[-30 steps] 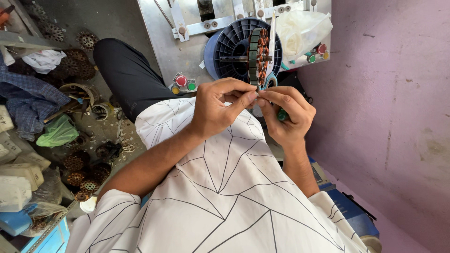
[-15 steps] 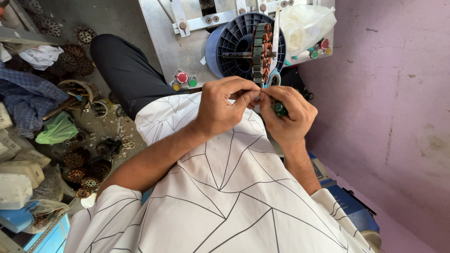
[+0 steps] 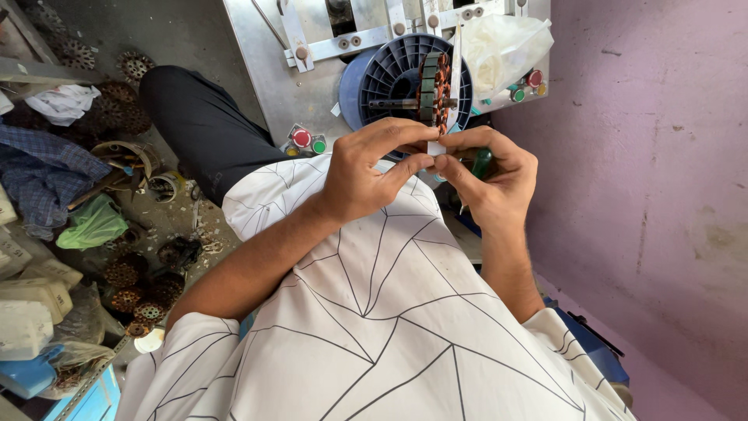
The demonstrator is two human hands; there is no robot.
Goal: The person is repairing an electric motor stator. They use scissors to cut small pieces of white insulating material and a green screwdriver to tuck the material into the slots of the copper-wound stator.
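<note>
- Your left hand and right hand both pinch the white strip between them, just below the wound stator.
- The right also clasps a green-handled tool.
- Keep fingertips close; feed the strip straight.

A purple wall stands on one side. The grey floor is messy with round metal parts, a green bag and cloth.
</note>
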